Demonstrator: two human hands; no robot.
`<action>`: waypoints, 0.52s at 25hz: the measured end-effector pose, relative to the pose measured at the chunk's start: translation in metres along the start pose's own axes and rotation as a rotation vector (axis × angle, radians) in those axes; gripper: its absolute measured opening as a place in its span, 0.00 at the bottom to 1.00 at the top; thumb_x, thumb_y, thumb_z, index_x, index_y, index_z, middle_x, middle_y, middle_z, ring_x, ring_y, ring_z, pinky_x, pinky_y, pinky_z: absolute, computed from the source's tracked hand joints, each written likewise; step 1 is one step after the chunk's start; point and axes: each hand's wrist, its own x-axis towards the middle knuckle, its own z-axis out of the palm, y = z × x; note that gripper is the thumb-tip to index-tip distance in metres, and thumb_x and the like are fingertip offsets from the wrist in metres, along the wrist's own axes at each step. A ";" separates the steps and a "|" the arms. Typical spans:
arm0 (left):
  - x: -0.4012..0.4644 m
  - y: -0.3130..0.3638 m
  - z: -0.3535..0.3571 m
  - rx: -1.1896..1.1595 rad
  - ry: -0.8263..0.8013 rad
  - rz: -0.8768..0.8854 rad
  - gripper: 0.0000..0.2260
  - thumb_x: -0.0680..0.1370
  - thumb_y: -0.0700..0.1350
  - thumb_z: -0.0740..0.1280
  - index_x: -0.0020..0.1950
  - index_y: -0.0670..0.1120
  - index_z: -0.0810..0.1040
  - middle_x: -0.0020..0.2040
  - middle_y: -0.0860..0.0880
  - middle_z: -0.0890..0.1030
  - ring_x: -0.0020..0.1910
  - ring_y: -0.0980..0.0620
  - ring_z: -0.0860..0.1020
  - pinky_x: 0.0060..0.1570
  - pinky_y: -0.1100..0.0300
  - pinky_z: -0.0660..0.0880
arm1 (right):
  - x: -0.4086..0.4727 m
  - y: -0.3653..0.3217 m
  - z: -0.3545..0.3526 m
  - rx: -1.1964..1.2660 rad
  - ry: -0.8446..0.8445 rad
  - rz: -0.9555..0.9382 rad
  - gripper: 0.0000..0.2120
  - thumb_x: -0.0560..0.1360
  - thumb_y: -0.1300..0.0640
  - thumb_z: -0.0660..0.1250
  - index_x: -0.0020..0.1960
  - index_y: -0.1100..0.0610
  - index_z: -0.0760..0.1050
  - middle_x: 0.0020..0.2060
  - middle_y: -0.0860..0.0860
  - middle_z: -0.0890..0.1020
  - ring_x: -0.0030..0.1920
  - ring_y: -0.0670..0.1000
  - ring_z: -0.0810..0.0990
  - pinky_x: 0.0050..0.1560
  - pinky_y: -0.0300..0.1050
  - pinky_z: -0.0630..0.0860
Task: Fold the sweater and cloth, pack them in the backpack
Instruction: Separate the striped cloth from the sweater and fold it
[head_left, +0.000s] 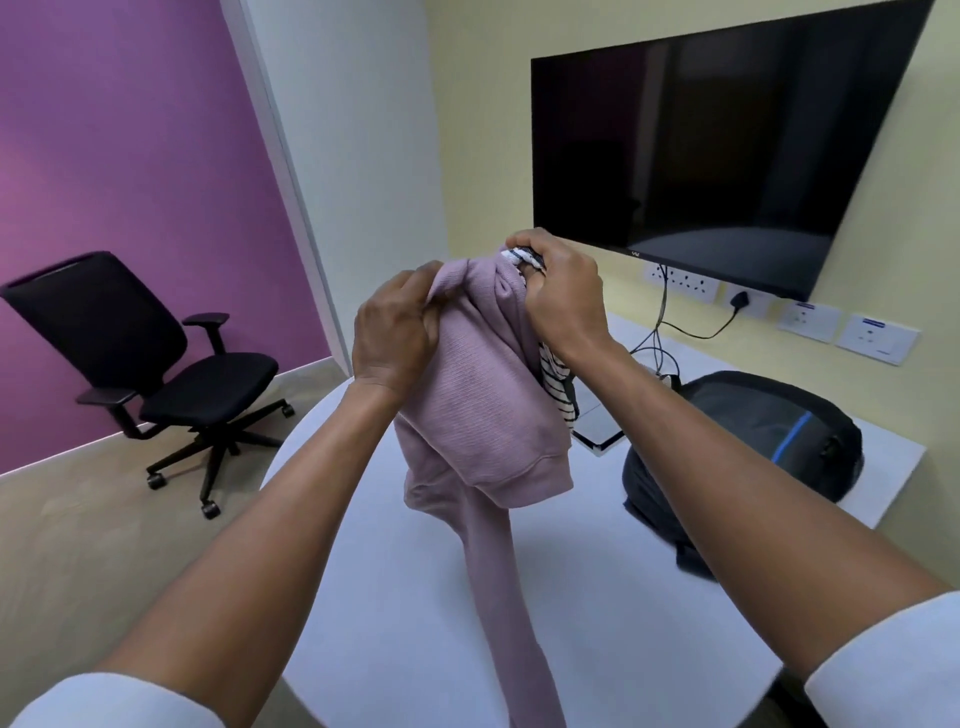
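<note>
Holding both garments bunched together above the white table (395, 571). The left hand (395, 332) has its fingers curled into a fold of the pink sweater (483, 415) at its upper left. The right hand (563, 296) grips the sweater's top right and, in the same closed fist, pinches the striped cloth (558, 384), whose edge shows between the fingers and again below the wrist. The backpack (748, 441) lies on the table to the right, well apart from the hands; whether its opening is unzipped cannot be told.

Risks, as judged:
- The two pieces are tangled in one grip. Laying them down together would likely fold the cloth inside the sweater.
- One sleeve trails down toward the near table edge; it could slide off the edge and drag the rest askew.
- The cloth is held only by a pinch, so loosening the right hand may drop it.

Orientation: the sweater hangs roughly vertical, long axis running from the hands at the far end down to the sleeve at the near edge. The ribbed hem faces right and down.
</note>
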 end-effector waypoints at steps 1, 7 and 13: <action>0.006 -0.018 0.015 -0.022 -0.025 -0.001 0.19 0.74 0.44 0.59 0.62 0.44 0.80 0.48 0.43 0.83 0.43 0.39 0.80 0.39 0.50 0.77 | 0.007 0.010 0.017 -0.007 0.011 0.017 0.17 0.71 0.58 0.59 0.55 0.51 0.81 0.48 0.48 0.85 0.50 0.51 0.81 0.52 0.48 0.76; 0.050 -0.107 0.097 -0.109 -0.136 -0.012 0.18 0.74 0.42 0.61 0.63 0.46 0.80 0.50 0.45 0.83 0.46 0.41 0.80 0.43 0.54 0.75 | 0.057 0.063 0.100 -0.053 0.051 0.089 0.18 0.70 0.61 0.58 0.55 0.52 0.80 0.49 0.48 0.84 0.50 0.51 0.80 0.52 0.45 0.75; 0.104 -0.169 0.158 -0.204 -0.112 0.023 0.18 0.75 0.43 0.60 0.63 0.46 0.80 0.54 0.46 0.83 0.50 0.44 0.79 0.48 0.56 0.74 | 0.107 0.093 0.152 -0.096 0.119 0.069 0.19 0.72 0.66 0.59 0.58 0.53 0.79 0.51 0.48 0.83 0.51 0.48 0.78 0.52 0.37 0.72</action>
